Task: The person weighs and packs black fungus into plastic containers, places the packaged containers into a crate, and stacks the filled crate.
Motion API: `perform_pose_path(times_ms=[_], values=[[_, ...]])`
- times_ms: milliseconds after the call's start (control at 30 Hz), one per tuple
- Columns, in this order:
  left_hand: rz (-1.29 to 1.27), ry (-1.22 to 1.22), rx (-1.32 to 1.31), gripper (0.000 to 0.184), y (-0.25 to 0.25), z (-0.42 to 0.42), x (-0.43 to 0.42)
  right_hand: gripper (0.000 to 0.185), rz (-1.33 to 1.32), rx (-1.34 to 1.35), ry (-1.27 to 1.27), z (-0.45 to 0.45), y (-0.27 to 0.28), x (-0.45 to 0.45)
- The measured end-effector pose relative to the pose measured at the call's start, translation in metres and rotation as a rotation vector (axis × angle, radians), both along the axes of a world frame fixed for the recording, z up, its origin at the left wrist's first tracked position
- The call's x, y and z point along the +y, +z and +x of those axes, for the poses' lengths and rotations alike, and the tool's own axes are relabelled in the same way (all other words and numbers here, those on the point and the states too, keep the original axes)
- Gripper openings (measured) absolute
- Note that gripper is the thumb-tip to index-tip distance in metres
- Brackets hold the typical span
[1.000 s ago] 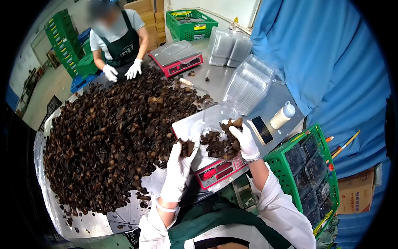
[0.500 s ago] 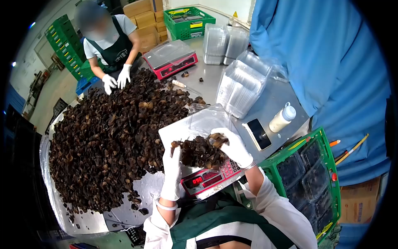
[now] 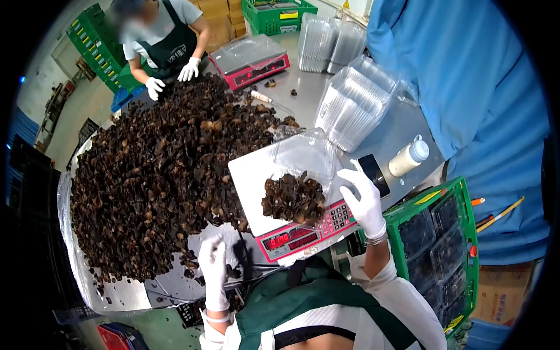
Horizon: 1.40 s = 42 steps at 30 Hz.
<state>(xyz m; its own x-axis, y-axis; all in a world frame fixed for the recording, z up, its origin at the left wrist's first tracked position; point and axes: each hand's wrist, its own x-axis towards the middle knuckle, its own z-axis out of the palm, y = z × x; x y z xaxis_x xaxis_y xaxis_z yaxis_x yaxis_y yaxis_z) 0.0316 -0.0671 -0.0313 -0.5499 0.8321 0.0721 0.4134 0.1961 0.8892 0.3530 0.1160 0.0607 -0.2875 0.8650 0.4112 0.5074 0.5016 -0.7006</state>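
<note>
An open clear plastic clamshell box [image 3: 303, 153] rests on the white-and-red digital scale [image 3: 248, 175], with a clump of dark wood ear mushrooms [image 3: 293, 198] in it. The scale's red digits are lit. To the right of the box, my gloved right hand [image 3: 364, 201] hovers with fingers spread and nothing in them. My gloved left hand [image 3: 213, 265] is left of the scale, near the lower edge of the large mushroom heap [image 3: 151, 186]. Its fingers are stretched apart, and I see nothing held in them.
Across the heap a co-worker in white gloves [image 3: 189, 69] touches the mushrooms beside a second scale [image 3: 251, 55]. Stacked clear boxes [image 3: 353, 105], a phone [image 3: 373, 175] and a bottle [image 3: 408, 157] stand to the right. A green crate [image 3: 464, 233] of filled boxes is lower right.
Both my hands have let go of the mushrooms over the box and moved apart, left hand down-left, right hand rightward. The scale's reading has changed. The co-worker's hands have spread apart.
</note>
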Motion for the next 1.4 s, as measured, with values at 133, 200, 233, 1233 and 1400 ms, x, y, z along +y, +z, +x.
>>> perform_pose_path(times_ms=[133, 200, 233, 1233, 1400], values=[[-0.222, -0.369, 0.576, 0.035, -0.031, 0.006, -0.064, 0.028, -0.053, 0.007, -0.039, -0.004, -0.002, -0.005], [-0.245, -0.377, 0.66, 0.04, -0.031, 0.015, -0.077, 0.028, -0.048, 0.0, -0.079, -0.005, -0.007, -0.004], [-0.251, -0.371, 0.711, 0.042, -0.033, 0.015, -0.083, 0.028, -0.072, -0.004, -0.093, -0.006, -0.008, -0.004], [-0.13, 0.459, 0.111, 0.015, -0.058, -0.049, -0.153, 0.028, -0.35, 0.194, -0.11, -0.019, -0.038, 0.0], [-0.342, 0.229, 0.243, 0.04, -0.052, -0.052, -0.137, 0.028, -0.359, 0.227, -0.096, -0.026, -0.035, -0.001]])
